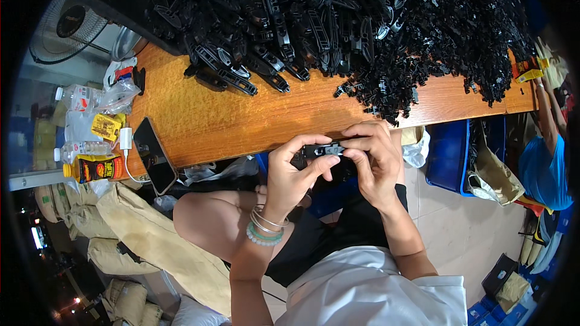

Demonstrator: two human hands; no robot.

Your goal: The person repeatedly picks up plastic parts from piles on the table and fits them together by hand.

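Just off the table's near edge, above my lap, both hands hold one small black plastic part between them. My left hand, with bangles and a green bead bracelet at the wrist, pinches its left end between thumb and fingers. At its right end, the thumb and fingers of my right hand close on the part. Its details are partly covered by my fingers. Beyond my hands, long black plastic parts lie heaped on the wooden table. To their right spreads a pile of smaller black pieces.
A phone with a white cable lies at the table's left edge, near plastic bottles and a fan. A blue crate stands on the floor at right. Another person in blue sits at far right.
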